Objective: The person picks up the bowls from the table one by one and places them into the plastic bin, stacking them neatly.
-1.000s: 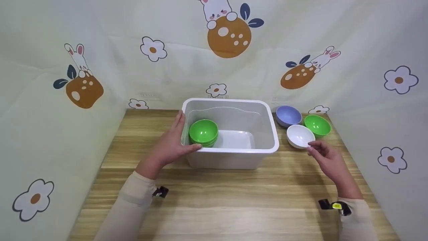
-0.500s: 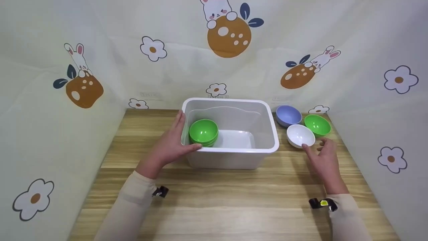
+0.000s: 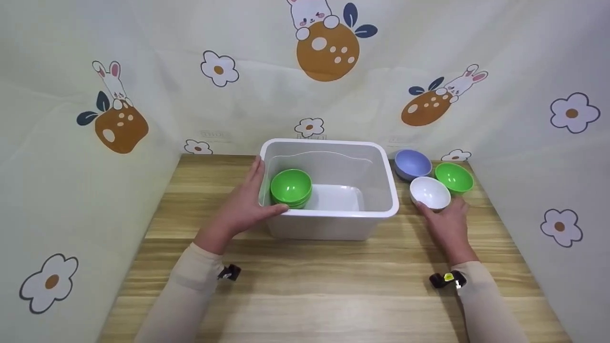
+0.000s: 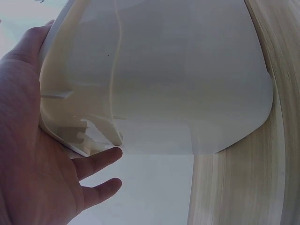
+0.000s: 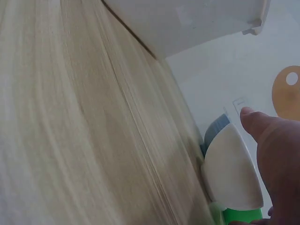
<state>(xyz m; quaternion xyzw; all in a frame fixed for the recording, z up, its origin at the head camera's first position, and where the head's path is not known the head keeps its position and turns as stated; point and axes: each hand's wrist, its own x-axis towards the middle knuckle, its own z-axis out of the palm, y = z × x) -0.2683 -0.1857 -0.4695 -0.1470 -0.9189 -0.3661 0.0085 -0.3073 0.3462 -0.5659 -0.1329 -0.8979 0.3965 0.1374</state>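
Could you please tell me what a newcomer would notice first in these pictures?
Probably the large white tub in the middle of the table, with a stack of bright green bowls in its left end and the left hand at its left rim. Next, the blue bowl, green bowl and white bowl grouped right of it, with the right hand at the white one's near side.

From my remote station I see a wood-grain worktop [image 3: 305,290] carrying a white rectangular plastic bin [image 3: 319,227] toward twelve o'clock. Near two o'clock I make out a white bowl [image 3: 430,191], with a blue bowl [image 3: 412,164] at its eleven and a green bowl [image 3: 454,176] at its two.
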